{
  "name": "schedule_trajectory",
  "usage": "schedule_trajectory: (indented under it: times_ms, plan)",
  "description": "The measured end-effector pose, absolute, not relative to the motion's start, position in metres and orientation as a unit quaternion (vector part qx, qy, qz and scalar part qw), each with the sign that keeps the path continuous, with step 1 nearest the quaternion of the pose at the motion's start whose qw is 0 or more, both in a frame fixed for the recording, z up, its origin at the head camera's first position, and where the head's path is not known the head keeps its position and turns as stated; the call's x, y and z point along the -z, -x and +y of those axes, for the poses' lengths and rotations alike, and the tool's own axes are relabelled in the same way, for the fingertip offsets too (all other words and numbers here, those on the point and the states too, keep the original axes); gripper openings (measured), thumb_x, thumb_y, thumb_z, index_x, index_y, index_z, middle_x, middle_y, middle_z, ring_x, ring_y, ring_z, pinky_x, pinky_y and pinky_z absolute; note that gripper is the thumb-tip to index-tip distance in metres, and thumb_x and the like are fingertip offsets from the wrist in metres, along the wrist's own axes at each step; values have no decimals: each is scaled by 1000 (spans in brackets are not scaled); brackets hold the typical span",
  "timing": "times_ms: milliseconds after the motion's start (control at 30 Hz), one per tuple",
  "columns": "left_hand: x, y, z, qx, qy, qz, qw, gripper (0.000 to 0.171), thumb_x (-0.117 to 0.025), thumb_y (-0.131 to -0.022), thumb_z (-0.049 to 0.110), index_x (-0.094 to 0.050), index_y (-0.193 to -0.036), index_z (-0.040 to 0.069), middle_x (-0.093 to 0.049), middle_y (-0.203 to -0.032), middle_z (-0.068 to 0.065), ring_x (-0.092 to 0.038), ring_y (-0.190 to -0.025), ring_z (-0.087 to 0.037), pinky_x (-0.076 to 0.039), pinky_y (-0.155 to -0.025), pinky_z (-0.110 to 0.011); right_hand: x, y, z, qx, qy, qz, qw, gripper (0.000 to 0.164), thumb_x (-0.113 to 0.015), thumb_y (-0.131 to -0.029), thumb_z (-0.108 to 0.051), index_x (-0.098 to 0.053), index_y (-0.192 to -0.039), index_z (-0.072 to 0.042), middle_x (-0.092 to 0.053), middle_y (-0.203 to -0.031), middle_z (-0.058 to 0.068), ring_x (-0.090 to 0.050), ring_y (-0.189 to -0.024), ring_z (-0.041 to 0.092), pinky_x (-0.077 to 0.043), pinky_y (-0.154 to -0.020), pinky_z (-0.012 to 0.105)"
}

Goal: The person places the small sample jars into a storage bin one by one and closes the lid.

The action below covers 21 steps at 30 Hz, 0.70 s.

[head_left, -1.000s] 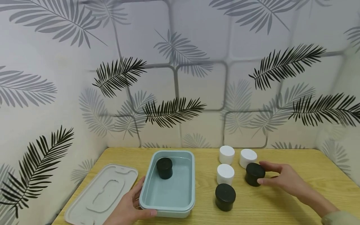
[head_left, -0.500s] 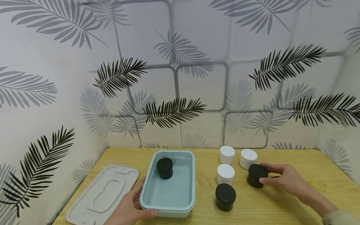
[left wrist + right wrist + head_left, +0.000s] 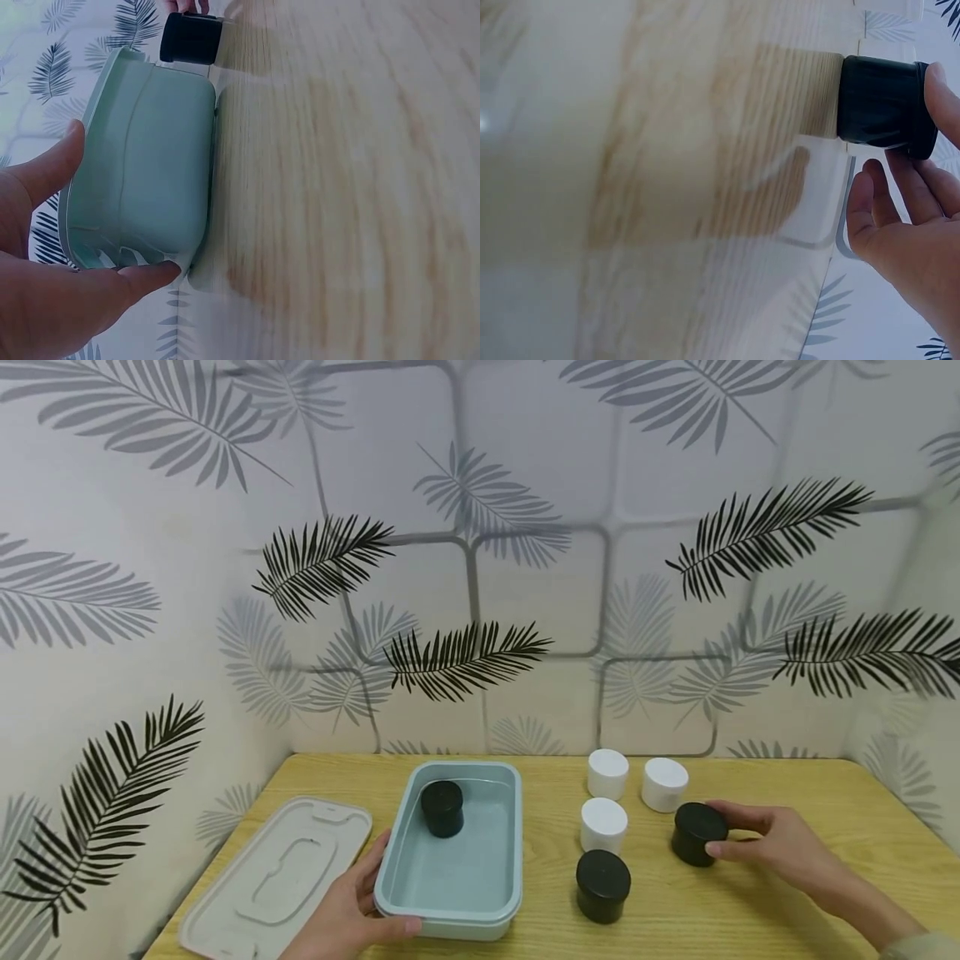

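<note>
In the head view my right hand point(image 3: 783, 847) pinches a black lidded jar point(image 3: 695, 835) between thumb and fingers, from its right side. The right wrist view shows the same black jar point(image 3: 885, 103) upright on the table, with fingertips at its lid. My left hand point(image 3: 352, 902) grips the near left corner of a pale blue-green rectangular container point(image 3: 513, 868), thumb at the front and fingers along the left wall. Inside that container, towards the far left, stands another black jar point(image 3: 442, 808). A further black jar point(image 3: 603, 887) stands right of the container.
Three white jars stand beyond the black ones: a near one point(image 3: 603, 827), a far left one point(image 3: 607, 774) and a far right one point(image 3: 664, 784). A flat whitish lid point(image 3: 277, 877) lies left of the container. A patterned wall point(image 3: 480, 577) borders the wooden table point(image 3: 547, 793).
My right hand has slid the black jar a little to the right and towards me, away from the white jars. The left hand keeps its grip on the container.
</note>
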<state>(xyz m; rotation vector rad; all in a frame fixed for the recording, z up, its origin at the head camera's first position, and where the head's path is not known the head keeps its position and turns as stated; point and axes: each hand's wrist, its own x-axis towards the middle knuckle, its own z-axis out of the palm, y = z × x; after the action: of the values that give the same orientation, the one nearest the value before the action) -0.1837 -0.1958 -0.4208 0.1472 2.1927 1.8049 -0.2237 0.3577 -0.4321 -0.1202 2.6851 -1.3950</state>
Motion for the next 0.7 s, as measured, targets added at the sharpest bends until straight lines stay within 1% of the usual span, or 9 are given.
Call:
schedule_trajectory:
  times_ms: [100,167,267,333,433,600,700]
  plan:
    - [422,183,-195,-633,-52,758,147,112,-86,-91,17,-7,-169,3,-23,-167,-31,-49,-139,-49,-54,-101,-47,433,223,359,458,36,887,49,72,-80,-97,-30,-50,-155,1,-65,-140,20,-51,-137,46,-54,-88,31]
    - [423,183,-195,-637,-52,756,144,111,-86,-92,16,-8,-169,3,-21,-168,-30,-46,-141,-49,-53,-103,-47,434,222,360,461,39,885,46,72,-80,-97,-28,-50,-155,1,-64,-141,20,-53,-136,43,-54,-86,27]
    - [423,184,-195,-638,-48,756,141,110,-86,-92,16,-8,-169,2,-20,-169,-29,-43,-143,-50,-52,-104,-47,434,223,360,464,46,883,48,72,-79,-98,-29,-49,-155,1,-61,-145,21,-53,-135,43,-54,-86,27]
    - [424,184,-195,-637,-46,757,138,110,-86,-92,16,-8,-169,2,-19,-169,-29,-42,-144,-50,-51,-105,-47,434,224,359,468,42,881,53,73,-79,-97,-30,-49,-156,0,-60,-147,21,-51,-137,44,-54,-87,28]
    - [424,183,-194,-639,-42,756,135,110,-86,-92,15,-8,-169,2,-20,-169,-29,-41,-145,-50,-50,-106,-48,433,224,359,473,40,878,59,73,-79,-97,-31,-48,-157,0,-59,-148,21,-50,-138,45,-54,-88,30]
    - [426,184,-192,-646,-39,751,131,110,-86,-91,15,-9,-169,2,-20,-169,-28,-40,-145,-50,-49,-108,-50,433,224,363,470,40,880,59,72,-79,-98,-29,-49,-156,2,-55,-151,23,-55,-133,44,-55,-86,28]
    - [426,184,-192,-649,-39,749,129,109,-86,-91,14,-9,-169,2,-21,-169,-28,-40,-146,-49,-49,-108,-50,433,224,365,472,35,878,64,73,-79,-98,-28,-47,-156,2,-51,-153,25,-54,-134,45,-55,-86,27]
